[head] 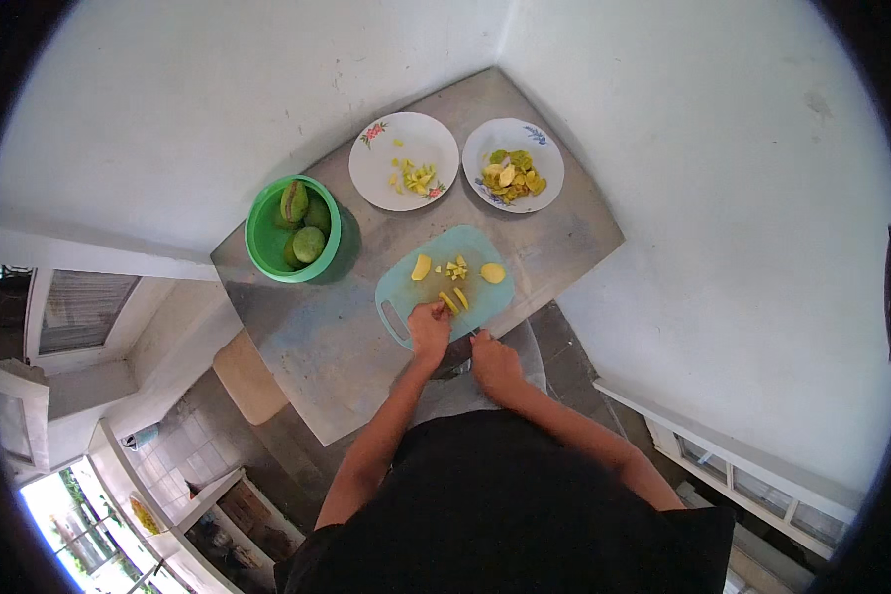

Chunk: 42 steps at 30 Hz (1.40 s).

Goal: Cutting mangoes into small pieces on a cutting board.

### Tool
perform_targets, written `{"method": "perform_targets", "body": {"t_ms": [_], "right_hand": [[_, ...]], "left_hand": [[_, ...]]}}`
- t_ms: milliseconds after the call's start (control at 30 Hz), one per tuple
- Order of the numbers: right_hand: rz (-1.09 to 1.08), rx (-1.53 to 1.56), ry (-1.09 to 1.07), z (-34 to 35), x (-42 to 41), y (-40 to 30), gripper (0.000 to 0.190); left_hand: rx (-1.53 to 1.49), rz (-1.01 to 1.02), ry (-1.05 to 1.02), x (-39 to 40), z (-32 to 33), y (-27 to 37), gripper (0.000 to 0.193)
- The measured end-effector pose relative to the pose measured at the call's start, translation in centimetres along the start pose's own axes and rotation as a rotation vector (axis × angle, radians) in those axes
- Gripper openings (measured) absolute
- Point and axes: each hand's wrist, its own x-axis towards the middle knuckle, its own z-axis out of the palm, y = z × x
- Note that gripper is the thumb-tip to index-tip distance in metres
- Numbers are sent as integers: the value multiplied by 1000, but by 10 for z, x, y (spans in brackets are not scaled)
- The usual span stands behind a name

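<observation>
A light turquoise cutting board (408,297) lies at the table's near edge. My left hand (429,330) is over its near left part, fingertips drawn together at a yellow mango strip (449,303). Beside that lies a second strip (461,298). My right hand (496,364) is closed around a knife (475,332) at the board's near edge; only a little of the blade shows. Small mango cubes (457,269) are grouped mid-board. A larger mango slice (421,267) lies to their left, and a rounded mango piece (493,273) to their right.
On the grey table (312,356) stands a green bucket (255,241) with several whole green mangoes (309,245). Behind the board, a floral plate (375,167) bears cut mango pieces; another plate (553,160) bears peelings and scraps. White walls (698,185) border the table's far sides.
</observation>
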Motion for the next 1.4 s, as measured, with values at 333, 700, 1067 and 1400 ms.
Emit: {"method": "perform_targets", "body": {"t_ms": [333, 700, 1067, 1400], "right_hand": [[33, 19, -54, 14, 7, 6, 28], [-95, 127, -139, 15, 45, 22, 23], [-132, 256, -15, 43, 45, 38, 34], [-72, 277, 23, 66, 21, 57, 40]], "left_hand": [[111, 36, 18, 4, 10, -12, 10], [-53, -234, -81, 8, 5, -2, 18], [55, 8, 63, 26, 4, -13, 26], [139, 4, 37, 19, 3, 14, 29]]}}
